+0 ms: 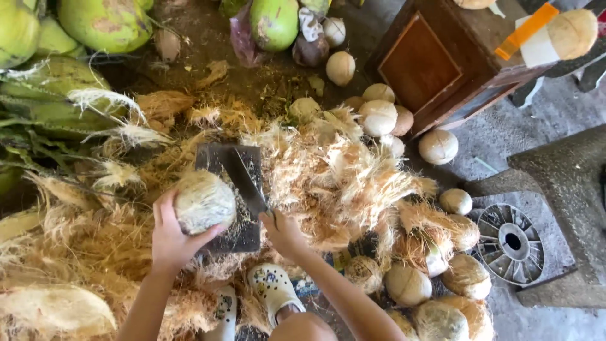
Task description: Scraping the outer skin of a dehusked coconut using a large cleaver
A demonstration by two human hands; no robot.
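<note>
My left hand cups the husked coconut on the dark chopping block, right hand fisted round the cleaver; blade could glance off and hit my fingers.

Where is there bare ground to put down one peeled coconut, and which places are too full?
Bare grey concrete lies at the right, between the brown wooden box and the round metal fan grille. Dark soil near the green unhusked coconuts is partly open. Around the dark chopping block, pale husk fibre and husked coconuts crowd everything.
</note>
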